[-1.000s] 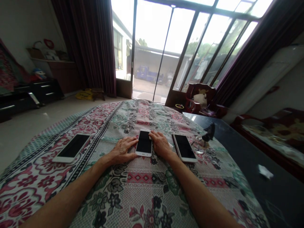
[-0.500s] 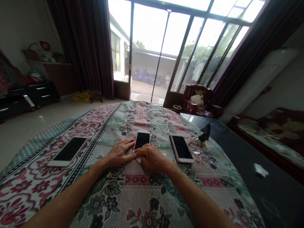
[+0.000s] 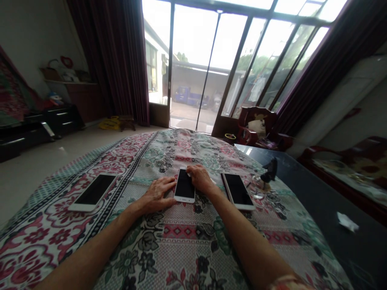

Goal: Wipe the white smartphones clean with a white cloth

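Note:
A white smartphone (image 3: 184, 189) with a dark screen lies face up on the patterned cloth between my hands. My left hand (image 3: 159, 192) rests flat, fingers stretched, with the fingertips against the phone's left edge. Over the upper right of the screen, my right hand (image 3: 200, 177) is closed on a small white piece that looks like tissue (image 3: 189, 174), mostly hidden by the fingers. Another white phone (image 3: 94, 190) lies at the left, face up. To the right is a third phone (image 3: 238, 190), seemingly on top of something thin.
The floral tablecloth (image 3: 187, 237) covers the round table. A clear glass object with a black top (image 3: 268, 173) stands right of the third phone. Crumpled white paper (image 3: 347, 221) lies on the dark table (image 3: 320, 205). Beyond are wooden chairs (image 3: 256, 121) and glass doors (image 3: 196, 80).
My right hand has moved from the phone's near end up to its far right corner, uncovering the lower screen. My left hand stays at the left edge. The view has shifted slightly.

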A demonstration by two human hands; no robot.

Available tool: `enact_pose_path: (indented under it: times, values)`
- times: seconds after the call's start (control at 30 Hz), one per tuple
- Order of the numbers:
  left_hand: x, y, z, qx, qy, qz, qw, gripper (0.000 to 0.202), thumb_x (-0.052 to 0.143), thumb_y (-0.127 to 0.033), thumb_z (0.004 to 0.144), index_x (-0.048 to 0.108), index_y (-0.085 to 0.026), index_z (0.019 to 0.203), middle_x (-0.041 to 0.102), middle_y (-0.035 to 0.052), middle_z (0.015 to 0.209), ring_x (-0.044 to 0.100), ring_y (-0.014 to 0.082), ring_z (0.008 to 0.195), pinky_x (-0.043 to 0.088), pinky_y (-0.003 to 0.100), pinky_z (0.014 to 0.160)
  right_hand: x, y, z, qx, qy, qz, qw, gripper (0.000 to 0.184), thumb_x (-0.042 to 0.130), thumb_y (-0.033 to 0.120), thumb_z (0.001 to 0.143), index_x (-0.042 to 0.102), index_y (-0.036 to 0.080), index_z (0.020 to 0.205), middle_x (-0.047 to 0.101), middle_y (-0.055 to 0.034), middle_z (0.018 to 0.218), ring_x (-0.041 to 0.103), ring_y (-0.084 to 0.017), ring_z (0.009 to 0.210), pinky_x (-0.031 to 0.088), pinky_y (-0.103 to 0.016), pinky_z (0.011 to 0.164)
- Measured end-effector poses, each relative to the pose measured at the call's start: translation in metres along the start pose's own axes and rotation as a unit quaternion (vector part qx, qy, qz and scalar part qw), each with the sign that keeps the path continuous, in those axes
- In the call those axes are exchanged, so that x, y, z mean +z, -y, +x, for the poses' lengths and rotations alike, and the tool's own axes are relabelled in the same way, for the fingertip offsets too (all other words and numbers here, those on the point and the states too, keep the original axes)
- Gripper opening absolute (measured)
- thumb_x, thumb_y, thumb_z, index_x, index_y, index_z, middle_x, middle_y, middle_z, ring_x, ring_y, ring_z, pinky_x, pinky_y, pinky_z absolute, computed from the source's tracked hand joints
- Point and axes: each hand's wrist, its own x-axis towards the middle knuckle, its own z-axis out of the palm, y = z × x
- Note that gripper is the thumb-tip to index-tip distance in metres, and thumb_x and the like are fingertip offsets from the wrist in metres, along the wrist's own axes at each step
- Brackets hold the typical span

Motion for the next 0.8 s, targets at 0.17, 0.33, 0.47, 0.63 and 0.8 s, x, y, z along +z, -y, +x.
enact_pose_path:
  times: [0.17, 0.33, 0.47, 0.63, 0.8]
  values:
    - [0.003, 0.002, 0.000, -0.001, -0.027, -0.009, 1.000, 0.064, 0.064, -0.044, 0.077, 0.050, -0.019, 0.134, 0.044, 0.0120, 0.146, 0.037, 0.0348, 0.133, 0.028, 0.050, 0.111, 0.000, 0.021, -0.022, -0.080, 0.001, 0.050, 0.996, 0.025, 0.050, 0.004, 0.083, 0.069, 0.021, 0.085, 0.072, -0.0033, 0.092, 0.057, -0.017, 0.089, 0.041, -0.029, 0.086]
    - [0.001, 0.000, 0.000, -0.011, -0.014, 0.000, 1.000, 0.067, 0.064, -0.045, 0.076, 0.048, -0.017, 0.135, 0.043, 0.0134, 0.147, 0.036, 0.0333, 0.135, 0.028, 0.048, 0.112, -0.010, 0.038, -0.056, -0.141, 0.023, 0.118, 0.983, 0.026, 0.050, 0.004, 0.078, 0.068, 0.022, 0.079, 0.072, -0.0007, 0.101, 0.058, -0.015, 0.089, 0.043, -0.028, 0.084]
    - [0.002, 0.001, 0.000, -0.010, -0.007, 0.009, 1.000, 0.067, 0.063, -0.044, 0.078, 0.046, -0.017, 0.137, 0.040, 0.0136, 0.149, 0.034, 0.0322, 0.137, 0.025, 0.048, 0.113, -0.016, 0.037, -0.064, -0.153, 0.054, 0.148, 0.976, 0.032, 0.046, 0.002, 0.075, 0.069, 0.023, 0.079, 0.073, 0.0011, 0.098, 0.062, -0.013, 0.089, 0.044, -0.027, 0.084]
    - [0.005, 0.003, 0.001, -0.005, -0.012, 0.012, 1.000, 0.065, 0.064, -0.043, 0.079, 0.048, -0.017, 0.136, 0.041, 0.0138, 0.148, 0.035, 0.0336, 0.136, 0.027, 0.049, 0.111, -0.010, 0.009, -0.036, -0.068, -0.016, 0.091, 0.993, 0.030, 0.048, 0.001, 0.078, 0.069, 0.021, 0.086, 0.072, -0.0041, 0.101, 0.062, -0.017, 0.095, 0.042, -0.031, 0.091]
    - [0.005, 0.003, 0.001, 0.006, -0.023, 0.006, 1.000, 0.063, 0.064, -0.046, 0.079, 0.050, -0.021, 0.135, 0.044, 0.0121, 0.146, 0.037, 0.0331, 0.134, 0.029, 0.050, 0.110, 0.004, -0.009, 0.004, 0.038, -0.033, 0.023, 0.998, 0.032, 0.046, 0.000, 0.080, 0.070, 0.017, 0.093, 0.072, -0.0091, 0.101, 0.061, -0.019, 0.100, 0.039, -0.030, 0.094]
